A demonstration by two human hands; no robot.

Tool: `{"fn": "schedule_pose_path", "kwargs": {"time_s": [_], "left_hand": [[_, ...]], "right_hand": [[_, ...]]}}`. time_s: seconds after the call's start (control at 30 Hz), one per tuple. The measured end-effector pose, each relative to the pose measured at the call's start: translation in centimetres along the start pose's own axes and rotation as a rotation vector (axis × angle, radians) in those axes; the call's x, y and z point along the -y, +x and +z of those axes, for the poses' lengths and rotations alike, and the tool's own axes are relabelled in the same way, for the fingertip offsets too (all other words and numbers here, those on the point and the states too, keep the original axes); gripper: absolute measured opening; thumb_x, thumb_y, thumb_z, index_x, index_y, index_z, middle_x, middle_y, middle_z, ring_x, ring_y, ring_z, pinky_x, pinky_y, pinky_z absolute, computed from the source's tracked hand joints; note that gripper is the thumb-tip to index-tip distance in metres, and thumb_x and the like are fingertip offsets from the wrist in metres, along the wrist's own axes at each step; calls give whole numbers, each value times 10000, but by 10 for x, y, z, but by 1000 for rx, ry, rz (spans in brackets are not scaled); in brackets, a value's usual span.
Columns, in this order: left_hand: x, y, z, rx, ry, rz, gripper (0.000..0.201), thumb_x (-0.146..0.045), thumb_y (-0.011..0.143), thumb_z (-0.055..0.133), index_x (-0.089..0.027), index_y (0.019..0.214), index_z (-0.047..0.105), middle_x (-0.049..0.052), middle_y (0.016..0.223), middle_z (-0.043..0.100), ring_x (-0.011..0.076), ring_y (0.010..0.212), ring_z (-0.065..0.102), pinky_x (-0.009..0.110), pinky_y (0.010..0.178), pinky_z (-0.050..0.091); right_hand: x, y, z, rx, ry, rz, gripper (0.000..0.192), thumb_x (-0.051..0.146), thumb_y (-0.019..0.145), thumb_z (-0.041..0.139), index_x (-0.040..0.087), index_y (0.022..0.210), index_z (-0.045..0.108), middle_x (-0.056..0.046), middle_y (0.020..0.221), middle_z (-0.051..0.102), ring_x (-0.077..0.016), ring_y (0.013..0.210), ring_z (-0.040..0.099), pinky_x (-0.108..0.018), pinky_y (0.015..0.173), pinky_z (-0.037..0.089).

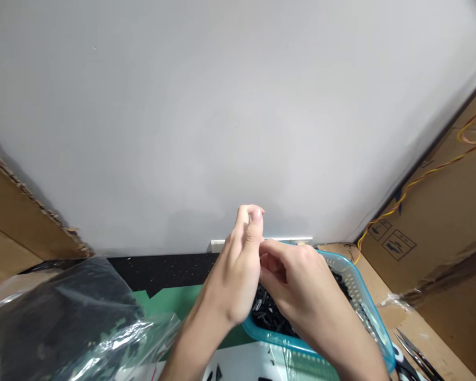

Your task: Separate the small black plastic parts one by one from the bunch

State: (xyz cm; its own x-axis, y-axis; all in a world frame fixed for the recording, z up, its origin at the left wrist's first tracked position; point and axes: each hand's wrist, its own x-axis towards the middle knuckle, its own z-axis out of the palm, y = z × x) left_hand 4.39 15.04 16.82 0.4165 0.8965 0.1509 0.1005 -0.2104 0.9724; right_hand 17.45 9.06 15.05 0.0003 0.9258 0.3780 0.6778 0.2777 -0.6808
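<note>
My left hand point(240, 262) is raised with its thumb against the curled index finger. Against its palm side, my right hand point(301, 275) is closed, thumb and fingers drawn together. Whatever lies between the fingers is hidden from this angle. Both hands are over the left part of a blue plastic basket point(359, 286). Inside it is a heap of small black plastic pieces point(267, 312), partly covered by my right hand and forearm.
A clear plastic bag with dark contents point(75, 317) lies left on a green mat point(174, 301). Black bits dot a white sheet point(241, 362) in front. Scissors point(404, 365) and tweezers point(416, 352) lie right. Cardboard point(440, 222), yellow wire point(416, 182) and a grey wall point(238, 116) surround the place.
</note>
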Motion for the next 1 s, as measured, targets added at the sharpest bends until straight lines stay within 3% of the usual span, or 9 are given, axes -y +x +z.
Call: {"fn": "schedule_pose_path", "kwargs": {"time_s": [0.2, 0.3, 0.4, 0.5, 0.67, 0.83, 1.0], "left_hand": [[3, 2, 5, 4, 28, 13, 526, -751, 1123, 375, -281, 1163, 607, -44, 698, 521, 193, 652, 474, 302, 610, 396], [7, 5, 3, -5, -64, 8, 524, -701, 1139, 382, -249, 1105, 646, -19, 736, 545, 181, 663, 463, 288, 585, 352], [6, 6, -1, -23, -94, 33, 499, -642, 1152, 414, -232, 991, 648, -40, 653, 477, 156, 619, 401, 282, 564, 281], [3, 4, -6, 59, -96, 80, 445, -607, 1153, 484, -240, 934, 610, -76, 572, 396, 140, 576, 298, 300, 559, 245], [2, 1, -9, 205, -149, 108, 371, -511, 1171, 546, -249, 909, 566, -91, 589, 331, 133, 590, 259, 318, 575, 230], [1, 1, -7, 218, -196, 117, 378, -505, 1165, 568, -245, 891, 545, -81, 673, 335, 117, 575, 235, 316, 548, 189], [-4, 0, -7, 192, -188, 122, 372, -526, 1144, 580, -256, 890, 548, -86, 591, 343, 137, 574, 242, 313, 552, 203]], "right_hand": [[2, 1, 0, 0, 101, 43, 172, 192, 1068, 554, 242, 911, 606, 34, 758, 611, -143, 661, 427, -304, 607, 339], [2, 1, -4, -128, 133, 59, 168, 244, 1076, 580, 241, 923, 650, 57, 678, 504, -134, 603, 394, -295, 567, 324], [0, 0, -10, -308, 172, 71, 173, 296, 1078, 620, 240, 932, 695, 77, 643, 416, -122, 561, 364, -280, 528, 318], [-1, -1, -16, -400, 266, 76, 197, 328, 1082, 657, 233, 917, 709, 78, 635, 431, -110, 554, 383, -261, 506, 322], [-1, -3, -20, -393, 460, 105, 226, 399, 1079, 714, 225, 936, 723, 74, 624, 452, -102, 546, 371, -251, 464, 280], [1, -2, -19, -403, 522, 105, 248, 408, 1075, 732, 222, 912, 712, 76, 596, 428, -103, 528, 336, -258, 447, 245], [1, -2, -18, -393, 583, 91, 233, 392, 1072, 740, 230, 906, 714, 79, 584, 427, -102, 518, 329, -257, 444, 244]]}}
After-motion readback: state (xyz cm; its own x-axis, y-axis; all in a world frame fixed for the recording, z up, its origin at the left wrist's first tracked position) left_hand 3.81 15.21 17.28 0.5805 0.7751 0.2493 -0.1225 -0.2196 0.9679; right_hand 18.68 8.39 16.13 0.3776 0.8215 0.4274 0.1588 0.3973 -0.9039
